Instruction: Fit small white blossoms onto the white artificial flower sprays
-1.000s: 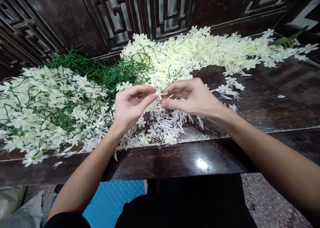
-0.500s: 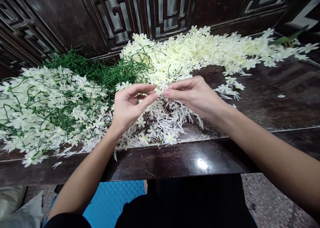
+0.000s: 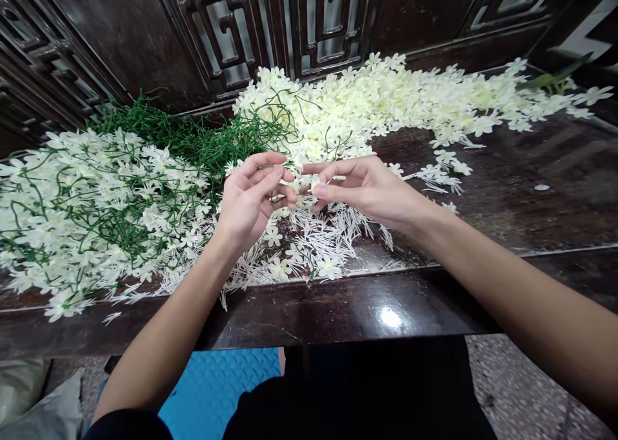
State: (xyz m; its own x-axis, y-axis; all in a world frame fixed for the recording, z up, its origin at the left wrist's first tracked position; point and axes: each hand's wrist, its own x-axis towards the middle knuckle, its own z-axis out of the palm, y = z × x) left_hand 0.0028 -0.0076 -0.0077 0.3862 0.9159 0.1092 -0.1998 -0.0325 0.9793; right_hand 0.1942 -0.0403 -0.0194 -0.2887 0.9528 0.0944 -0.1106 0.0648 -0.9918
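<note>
Left hand: raised over the near middle of the dark wooden surface (image 3: pixel 512 195), back of the hand (image 3: pixel 244 202) toward the left, wrist low and forearm slanting up from the lower left; the fingers curl to the right, the lower ones loosely bent.
Left grip: the thumb lies along the bent fingers, its tip close to them; whether it pinches anything cannot be told.
Right hand: level with the other hand (image 3: pixel 374 186), coming in from the right, its forearm rising from the lower right corner; the fingers point left, index stretched and the others bent.
Right grip: thumb and a bent finger press together on a small white piece (image 3: pixel 315 183).
White piece: at the right fingertips, in the narrow space between the two hands, above the loose flowers.
Under the hands: a scatter of thin white sprigs (image 3: pixel 333 234), with a few open blossoms (image 3: pixel 329 267) near the front edge.
Left side: white flowers with green stems (image 3: pixel 96 195) in a broad heap.
Behind: tangled green stems (image 3: pixel 168 131), then a long bank of pale yellow flowers (image 3: pixel 400 96) stretching right, beside the carved panel (image 3: pixel 232 35).
</note>
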